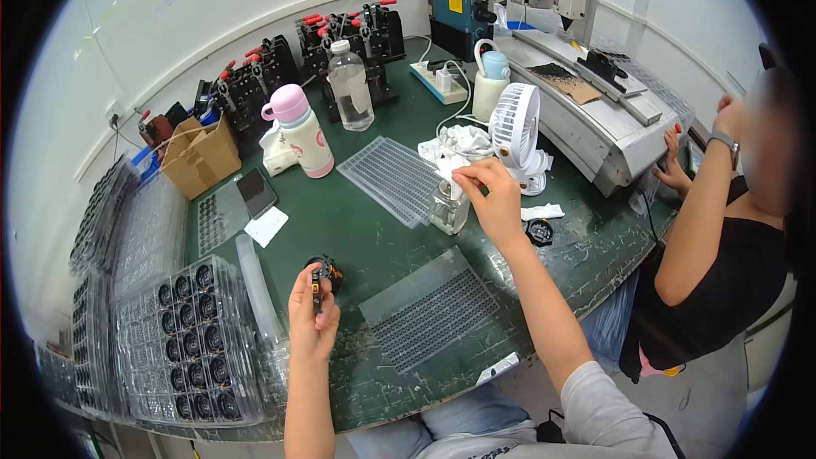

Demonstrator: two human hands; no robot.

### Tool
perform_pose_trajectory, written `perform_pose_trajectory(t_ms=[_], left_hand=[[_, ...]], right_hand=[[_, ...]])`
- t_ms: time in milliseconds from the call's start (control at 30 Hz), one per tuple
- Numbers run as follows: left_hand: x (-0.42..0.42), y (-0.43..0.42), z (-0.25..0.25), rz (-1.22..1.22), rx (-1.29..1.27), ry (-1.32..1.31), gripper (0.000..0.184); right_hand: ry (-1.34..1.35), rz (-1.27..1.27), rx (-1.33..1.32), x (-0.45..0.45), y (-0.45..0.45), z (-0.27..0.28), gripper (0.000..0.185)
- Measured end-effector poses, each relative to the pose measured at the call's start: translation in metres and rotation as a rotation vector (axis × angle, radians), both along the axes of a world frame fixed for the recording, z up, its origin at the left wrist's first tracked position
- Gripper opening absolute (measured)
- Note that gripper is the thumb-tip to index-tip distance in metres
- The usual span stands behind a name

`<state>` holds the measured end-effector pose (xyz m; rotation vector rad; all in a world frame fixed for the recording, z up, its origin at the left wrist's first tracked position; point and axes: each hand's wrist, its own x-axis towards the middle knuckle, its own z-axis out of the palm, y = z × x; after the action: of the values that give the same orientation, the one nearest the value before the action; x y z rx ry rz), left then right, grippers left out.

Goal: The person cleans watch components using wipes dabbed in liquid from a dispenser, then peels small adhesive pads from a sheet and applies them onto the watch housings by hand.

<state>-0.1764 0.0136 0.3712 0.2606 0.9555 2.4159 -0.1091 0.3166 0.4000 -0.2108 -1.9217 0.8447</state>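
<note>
Above the scuffed green surface (pixel 391 251), your left hand (pixel 313 316) pinches a black-and-orange part (pixel 321 275); your right hand (pixel 495 204), well apart, pinches white material (pixel 447 167).

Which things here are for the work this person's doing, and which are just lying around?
Probably for the work:
small black part in the left hand
small clear bottle by the right hand
plastic tray of round black parts

Probably just lying around:
pink-lidded drink bottle
phone
white desk fan
</note>
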Motion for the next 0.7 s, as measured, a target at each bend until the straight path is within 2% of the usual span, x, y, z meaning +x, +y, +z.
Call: perform_pose_trajectory(t_ms=[133, 200, 533, 667, 700], left_hand=[[0.001, 0.000, -0.001, -0.017, 0.001, 0.008, 0.024], [0.002, 0.001, -0.001, -0.020, 0.011, 0.003, 0.025], [0.012, 0.012, 0.000, -0.121, -0.241, 0.053, 0.024], [0.015, 0.015, -0.001, -0.155, -0.272, 0.009, 0.024], [0.016, 0.016, -0.002, -0.186, -0.256, 0.002, 0.024]], right_hand=[[-0.074, -0.031, 0.107, 0.004, -0.001, -0.001, 0.011], [-0.060, -0.060, 0.296, 0.006, -0.001, -0.001, 0.012], [-0.156, -0.110, 0.400, 0.003, -0.009, 0.001, 0.011], [-0.095, -0.106, 0.325, 0.007, -0.024, 0.003, 0.007], [-0.043, -0.100, 0.198, 0.013, -0.033, 0.009, 0.006]])
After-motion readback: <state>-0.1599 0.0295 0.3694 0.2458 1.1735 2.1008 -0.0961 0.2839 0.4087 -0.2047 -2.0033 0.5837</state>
